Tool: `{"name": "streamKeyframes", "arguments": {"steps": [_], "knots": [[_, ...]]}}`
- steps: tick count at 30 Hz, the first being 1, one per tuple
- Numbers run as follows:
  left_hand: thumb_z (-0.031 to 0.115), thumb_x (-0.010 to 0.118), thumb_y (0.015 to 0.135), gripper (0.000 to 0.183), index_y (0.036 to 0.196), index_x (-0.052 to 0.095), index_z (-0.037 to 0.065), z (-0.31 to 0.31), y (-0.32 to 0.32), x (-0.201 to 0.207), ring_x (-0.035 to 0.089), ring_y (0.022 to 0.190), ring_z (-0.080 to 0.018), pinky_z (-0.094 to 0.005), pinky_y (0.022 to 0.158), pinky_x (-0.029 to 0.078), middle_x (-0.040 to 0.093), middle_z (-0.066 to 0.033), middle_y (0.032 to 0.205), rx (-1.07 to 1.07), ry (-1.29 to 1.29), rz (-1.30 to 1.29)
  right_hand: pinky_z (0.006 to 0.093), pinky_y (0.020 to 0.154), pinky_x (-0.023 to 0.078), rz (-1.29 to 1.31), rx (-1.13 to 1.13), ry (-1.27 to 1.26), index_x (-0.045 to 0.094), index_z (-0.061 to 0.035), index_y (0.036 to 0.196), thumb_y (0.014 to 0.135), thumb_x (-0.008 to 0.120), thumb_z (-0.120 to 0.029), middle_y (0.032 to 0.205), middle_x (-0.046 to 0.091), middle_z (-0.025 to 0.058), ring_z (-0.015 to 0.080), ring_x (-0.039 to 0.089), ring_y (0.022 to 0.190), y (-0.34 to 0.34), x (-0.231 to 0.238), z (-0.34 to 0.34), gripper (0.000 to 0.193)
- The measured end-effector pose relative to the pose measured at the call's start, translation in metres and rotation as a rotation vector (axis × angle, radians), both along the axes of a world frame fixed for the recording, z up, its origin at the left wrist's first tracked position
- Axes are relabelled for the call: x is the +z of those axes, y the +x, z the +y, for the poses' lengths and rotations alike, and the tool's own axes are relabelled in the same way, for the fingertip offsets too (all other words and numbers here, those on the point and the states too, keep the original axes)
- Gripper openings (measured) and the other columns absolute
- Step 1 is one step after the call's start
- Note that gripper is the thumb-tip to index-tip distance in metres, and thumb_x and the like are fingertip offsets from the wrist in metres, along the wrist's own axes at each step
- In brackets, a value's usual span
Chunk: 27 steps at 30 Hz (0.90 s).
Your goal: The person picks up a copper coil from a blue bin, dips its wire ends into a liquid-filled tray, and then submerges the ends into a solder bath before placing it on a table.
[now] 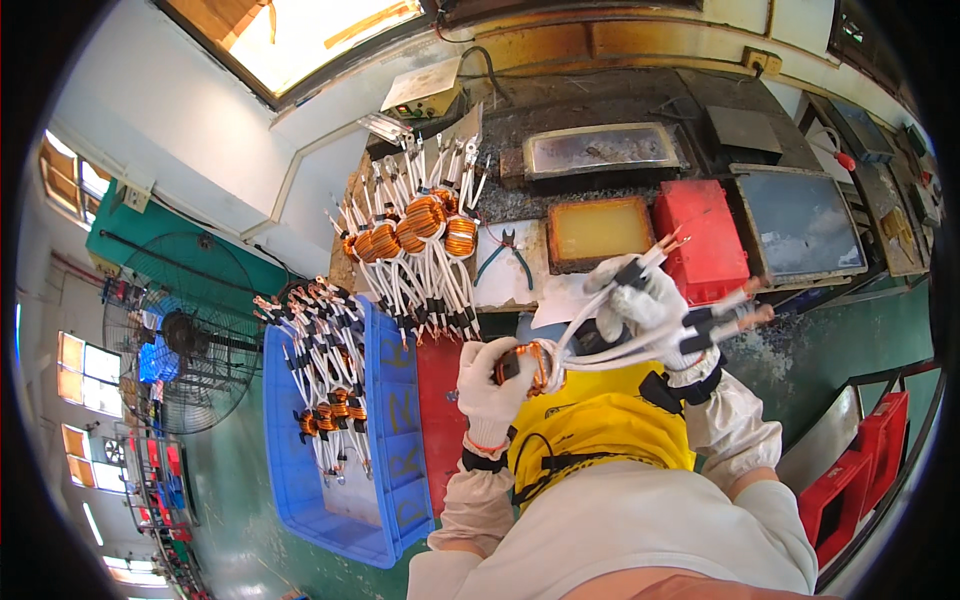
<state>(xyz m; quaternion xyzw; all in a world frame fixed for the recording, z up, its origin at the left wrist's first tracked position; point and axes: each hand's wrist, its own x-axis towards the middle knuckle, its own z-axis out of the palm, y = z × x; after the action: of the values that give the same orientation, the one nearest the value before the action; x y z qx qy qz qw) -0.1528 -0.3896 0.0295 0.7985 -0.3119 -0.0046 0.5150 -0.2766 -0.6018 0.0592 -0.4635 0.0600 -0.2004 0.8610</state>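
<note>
In a white work glove, my left hand (492,388) is closed around a copper-wound toroidal coil (546,370) in front of my yellow apron. White leads (622,352) with black sleeves and bare copper ends run from the coil to the right. My right hand (640,308), also gloved, has its fingers bent around some of these leads. A pair of pliers (506,258) with dark handles lies on the bench just beyond my hands. Farther left on the bench sits a pile of similar coils (424,216), their white leads pointing up and hanging down.
A blue crate (402,500) holding more coils stands at left, by a large fan (180,335). On the bench are an amber-filled tray (600,232), a metal-rimmed rectangular pan (602,150), a red box (702,235) and a grey-surfaced tray (800,225). Red bins (838,500) sit at lower right.
</note>
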Motion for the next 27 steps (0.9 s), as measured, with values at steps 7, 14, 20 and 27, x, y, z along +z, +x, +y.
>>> {"name": "streamKeyframes", "arguments": {"steps": [7, 14, 20, 27], "knots": [[0.003, 0.077, 0.072, 0.022, 0.093, 0.072, 0.004, -0.006, 0.004, 0.01, 0.049, 0.07, -0.0089, -0.0237, 0.063, 0.041, 0.048, -0.0001, 0.083, 0.067, -0.142, 0.098, 0.0273, 0.077, 0.057, -0.156, -0.054, 0.562, 0.059, -0.0055, 0.116, 0.094, 0.062, -0.009, 0.104, 0.065, 0.0076, 0.0189, 0.065, 0.094, 0.0, -0.061, -0.004, 0.022], [0.005, 0.078, 0.072, 0.022, 0.093, 0.072, 0.004, 0.0, 0.009, 0.003, 0.048, 0.071, -0.0099, -0.0242, 0.063, 0.041, 0.048, -0.0007, 0.084, 0.132, -0.182, 0.182, 0.0351, 0.095, 0.051, -0.047, -0.011, 0.237, 0.047, 0.003, 0.13, 0.097, 0.055, -0.009, 0.122, 0.059, 0.0149, 0.024, 0.062, 0.107, -0.015, -0.049, -0.004, 0.036], [0.008, 0.083, 0.068, 0.028, 0.093, 0.071, 0.004, 0.003, 0.013, 0.011, 0.053, 0.072, -0.0135, -0.0269, 0.065, 0.045, 0.05, -0.0035, 0.084, 0.233, -0.049, -0.071, 0.0326, 0.088, 0.051, 0.054, -0.093, 0.035, 0.037, 0.0015, 0.14, 0.093, 0.059, -0.012, 0.126, 0.058, 0.0139, 0.0198, 0.063, 0.099, -0.035, -0.022, -0.015, 0.054], [0.004, 0.079, 0.07, 0.023, 0.091, 0.071, 0.003, 0.007, 0.006, 0.018, 0.048, 0.07, -0.0121, -0.0268, 0.063, 0.041, 0.047, -0.0016, 0.082, 0.225, -0.025, -0.143, 0.0291, 0.068, 0.055, -0.087, -0.088, 0.124, 0.049, -0.0003, 0.125, 0.091, 0.064, -0.013, 0.112, 0.062, 0.0117, 0.0183, 0.065, 0.081, -0.031, -0.022, -0.019, 0.04]]}}
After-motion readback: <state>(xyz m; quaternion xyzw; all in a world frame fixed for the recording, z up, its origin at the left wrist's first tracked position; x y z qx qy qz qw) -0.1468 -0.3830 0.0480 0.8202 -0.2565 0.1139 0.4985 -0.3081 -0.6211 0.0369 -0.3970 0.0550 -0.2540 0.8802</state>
